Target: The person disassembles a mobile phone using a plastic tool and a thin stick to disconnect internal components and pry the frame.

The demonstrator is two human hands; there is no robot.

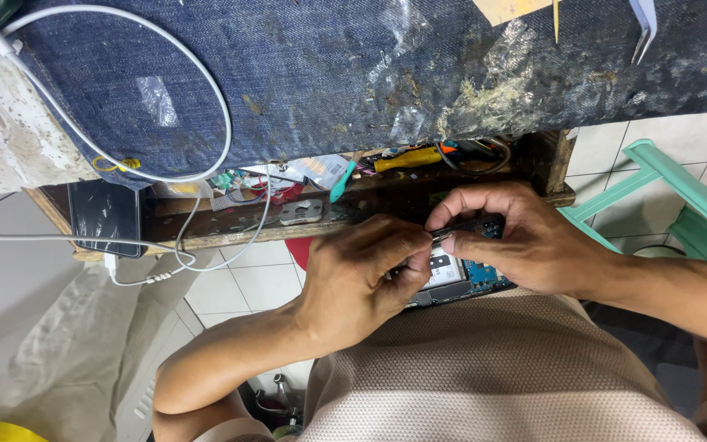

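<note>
An opened phone with a blue circuit board and a white-labelled part showing rests over my lap, against my beige shirt. My left hand grips its left side, fingers curled over the edge. My right hand holds its upper right side, with thumb and forefinger pinching at a thin dark and silver piece where both hands' fingertips meet. Much of the phone is hidden under my hands.
A workbench covered in stained denim cloth is just ahead, with a white cable looped on it and tweezers at the far right. Its wooden shelf holds a black phone, a yellow-handled screwdriver and a metal piece. A teal stool stands at the right.
</note>
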